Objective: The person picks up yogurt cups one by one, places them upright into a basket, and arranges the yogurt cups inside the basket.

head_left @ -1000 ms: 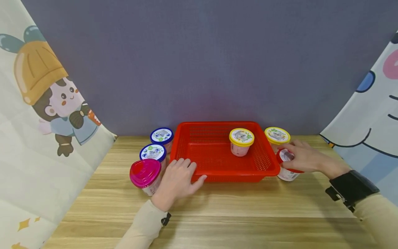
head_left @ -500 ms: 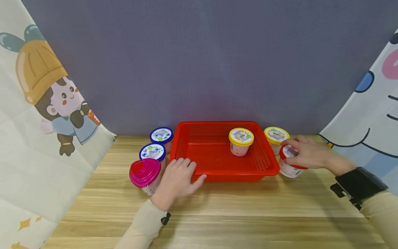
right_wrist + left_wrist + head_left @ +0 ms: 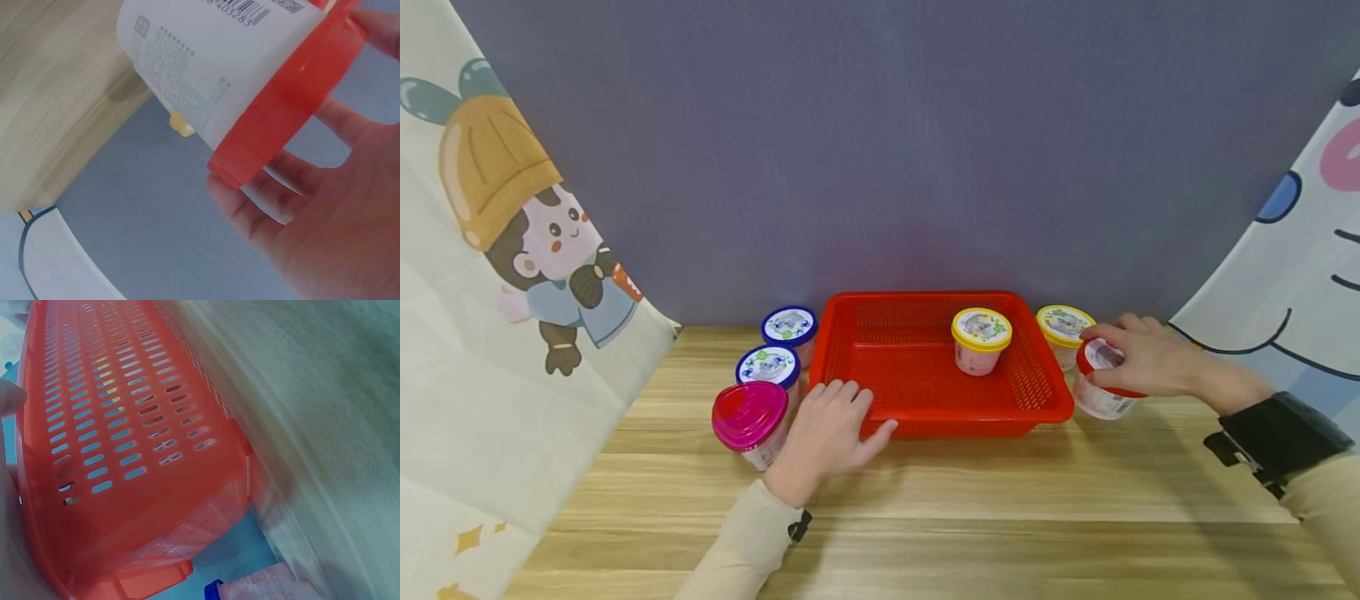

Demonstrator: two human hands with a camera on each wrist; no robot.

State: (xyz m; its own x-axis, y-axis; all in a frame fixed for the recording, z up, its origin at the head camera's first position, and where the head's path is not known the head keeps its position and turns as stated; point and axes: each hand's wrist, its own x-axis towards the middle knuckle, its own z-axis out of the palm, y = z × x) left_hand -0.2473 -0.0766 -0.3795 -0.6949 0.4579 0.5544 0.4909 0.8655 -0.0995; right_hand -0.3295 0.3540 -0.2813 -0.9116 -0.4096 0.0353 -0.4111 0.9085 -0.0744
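My right hand (image 3: 1157, 358) grips a pink-and-white cup with a red lid (image 3: 1105, 400) by its rim, just right of the red plastic basket (image 3: 925, 423). In the right wrist view, the fingers (image 3: 300, 172) hold the red lid (image 3: 290, 100), and printed text and a barcode show on the cup's side. My left hand (image 3: 827, 429) rests on the basket's front left corner, thumb stretched out along the front. Inside the basket, toward the right, stands a yellow-lidded cup (image 3: 981, 342). Whether the red-lidded cup touches the table cannot be told.
Left of the basket stand two blue-lidded cups (image 3: 769, 367) and a cup with a magenta heart-shaped lid (image 3: 750, 417). Another yellow-lidded cup (image 3: 1065, 327) stands at its right back corner. A grey backdrop (image 3: 887, 150) rises behind the wooden table (image 3: 940, 517), with printed cloths at both sides.
My right hand has moved a little right and back with the red-lidded cup, away from the basket's side. My left hand stays in place on the basket.
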